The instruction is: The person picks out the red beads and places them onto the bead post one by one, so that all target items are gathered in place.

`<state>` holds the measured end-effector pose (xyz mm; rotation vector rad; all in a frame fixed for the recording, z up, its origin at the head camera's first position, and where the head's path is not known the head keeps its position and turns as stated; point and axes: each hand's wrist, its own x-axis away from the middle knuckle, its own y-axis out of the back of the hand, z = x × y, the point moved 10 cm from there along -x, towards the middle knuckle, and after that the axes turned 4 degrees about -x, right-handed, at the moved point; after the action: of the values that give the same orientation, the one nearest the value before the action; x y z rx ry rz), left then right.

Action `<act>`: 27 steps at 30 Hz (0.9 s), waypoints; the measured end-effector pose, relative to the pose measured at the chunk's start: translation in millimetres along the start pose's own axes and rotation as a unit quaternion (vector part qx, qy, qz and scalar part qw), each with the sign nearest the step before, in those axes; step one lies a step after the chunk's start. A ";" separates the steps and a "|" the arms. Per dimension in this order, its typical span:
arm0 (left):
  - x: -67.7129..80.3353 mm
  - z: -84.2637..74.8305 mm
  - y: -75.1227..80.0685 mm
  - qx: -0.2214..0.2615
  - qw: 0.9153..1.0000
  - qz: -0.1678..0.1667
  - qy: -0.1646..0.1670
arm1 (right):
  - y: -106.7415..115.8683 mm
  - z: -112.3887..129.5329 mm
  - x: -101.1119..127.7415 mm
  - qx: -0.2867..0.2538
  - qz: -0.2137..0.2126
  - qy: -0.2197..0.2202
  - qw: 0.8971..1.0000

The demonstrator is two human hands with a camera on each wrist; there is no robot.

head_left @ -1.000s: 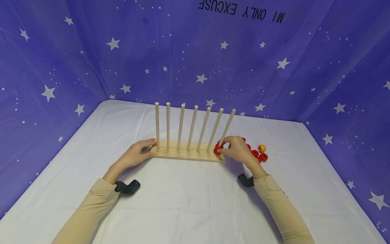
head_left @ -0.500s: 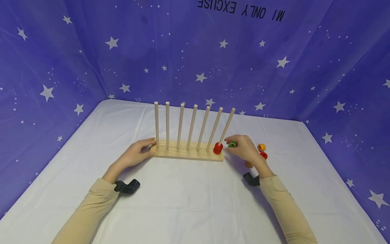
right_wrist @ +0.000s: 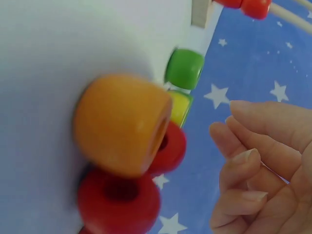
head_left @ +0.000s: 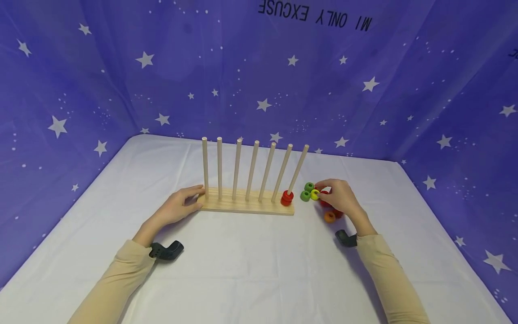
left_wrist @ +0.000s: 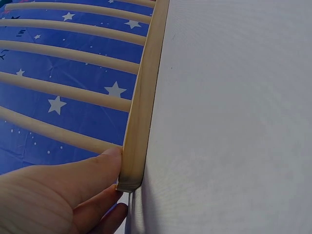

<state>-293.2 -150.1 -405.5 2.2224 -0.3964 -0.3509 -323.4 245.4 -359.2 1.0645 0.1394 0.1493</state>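
I am pressing my relaxed left hand (head_left: 178, 208) against the peg rack's (head_left: 247, 206) left end; my right hand (head_left: 341, 198), fingers loosely curled, is touching the yellow bead (head_left: 314, 194).

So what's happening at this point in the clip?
A person is working with a wooden peg rack on a white-covered table. The left hand rests against the rack's left end. The right hand is over a cluster of loose beads just right of the rack, its fingertips at a yellow bead; whether it grips the bead is unclear. Two green beads, red ones and an orange bead lie there. Red beads sit at the foot of the rightmost peg.
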 end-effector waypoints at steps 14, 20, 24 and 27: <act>-0.3 -0.1 0.2 -0.003 1.000 -0.004 -0.004 | 7.3 -26.8 10.3 0.009 0.020 -0.057 0.998; -0.8 -1.1 1.7 -0.003 1.000 -0.006 -0.006 | 9.9 -33.3 10.5 0.025 0.003 -0.079 0.997; -0.5 -1.6 0.9 0.000 1.000 -0.004 -0.005 | 6.2 -36.0 10.6 0.033 0.006 -0.082 0.996; -0.3 -1.8 -0.1 0.001 1.000 -0.003 -0.006 | 2.2 -37.0 10.2 0.037 0.013 -0.081 0.996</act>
<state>-292.8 -148.7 -404.4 2.2248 -0.3959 -0.3678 -320.4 280.1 -375.4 1.1480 -0.0154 0.0813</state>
